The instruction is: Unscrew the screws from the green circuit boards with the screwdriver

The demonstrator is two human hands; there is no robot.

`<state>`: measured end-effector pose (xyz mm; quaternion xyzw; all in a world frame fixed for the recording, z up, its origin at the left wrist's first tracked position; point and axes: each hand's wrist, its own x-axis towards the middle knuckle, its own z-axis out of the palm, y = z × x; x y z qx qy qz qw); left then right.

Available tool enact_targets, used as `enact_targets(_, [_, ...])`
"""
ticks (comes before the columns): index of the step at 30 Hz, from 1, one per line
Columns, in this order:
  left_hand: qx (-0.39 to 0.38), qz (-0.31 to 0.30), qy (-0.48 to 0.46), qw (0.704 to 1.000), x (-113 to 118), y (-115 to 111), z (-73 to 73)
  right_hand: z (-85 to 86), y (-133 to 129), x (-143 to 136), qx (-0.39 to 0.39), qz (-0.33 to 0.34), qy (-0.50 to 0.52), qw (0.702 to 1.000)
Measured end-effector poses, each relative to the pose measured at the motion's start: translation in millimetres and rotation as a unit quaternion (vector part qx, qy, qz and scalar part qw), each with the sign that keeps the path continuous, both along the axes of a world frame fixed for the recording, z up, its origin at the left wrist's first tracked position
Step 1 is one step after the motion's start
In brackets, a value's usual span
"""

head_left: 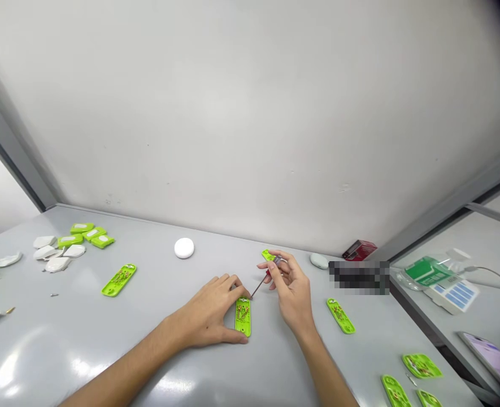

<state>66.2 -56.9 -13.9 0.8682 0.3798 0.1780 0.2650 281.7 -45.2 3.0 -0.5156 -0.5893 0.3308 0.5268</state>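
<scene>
The middle casing [243, 325] lies on the surface [160, 305], against the right side of the left hand [213, 314]; the right hand [292, 291], with the screwdriver [259, 286], is to the casing's right. Behind the right hand lies a far casing [268, 255]. Left of the hands, a disc [184, 248] lies far back, a left casing [120, 280] nearer and farther left, and a cluster of cases [94, 233] and covers [57, 264] beyond that. Right of the right hand lies a right casing [340, 316], with three corner casings [421, 366] at the near right. A box [362, 249] is far right.
</scene>
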Motion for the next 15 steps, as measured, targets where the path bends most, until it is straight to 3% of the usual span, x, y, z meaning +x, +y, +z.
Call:
enact_targets(9, [-0.005, 0.006, 0.012, 1.000, 1.8, -1.2, 5.9, -0.9, -1.9, -0.3, 0.005, -0.006, -0.007, 1.000])
enact_targets(15, [0.007, 0.001, 0.008, 1.000, 0.6, -0.9, 2.1, 0.1, -1.1, -0.5, 0.009, -0.012, -0.004, 1.000])
